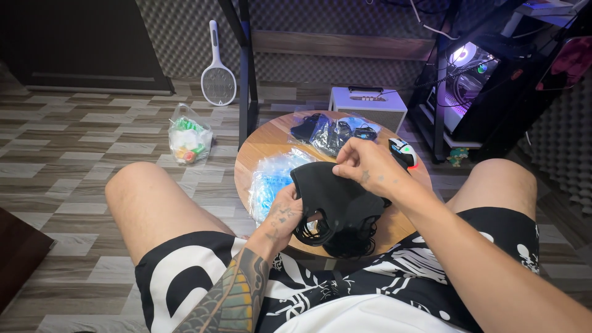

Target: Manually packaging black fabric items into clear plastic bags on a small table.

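Head view: black fabric face mask (336,188) over round wooden counter (265,145). Left grip (285,217) grasping lower edge near ear loops; right grip (364,161) pinching top edge. Best kept taut, loops untangled.

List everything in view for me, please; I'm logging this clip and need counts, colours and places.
black face mask: one, black, held over the table's near edge
pile of black masks: count unclear, black, table's near edge
blue packets: a heap, blue in clear plastic, table's left side
dark bagged items: several, black, table's far side
computer mouse: one, white and black, table's right
round table: one, wood
racket-shaped swatter: one, white, against wall
plastic bag: one, clear, floor
white box: one, behind table
computer tower: one, lit purple, right
left hand: grip on mask's lower edge
right hand: pinching mask's top
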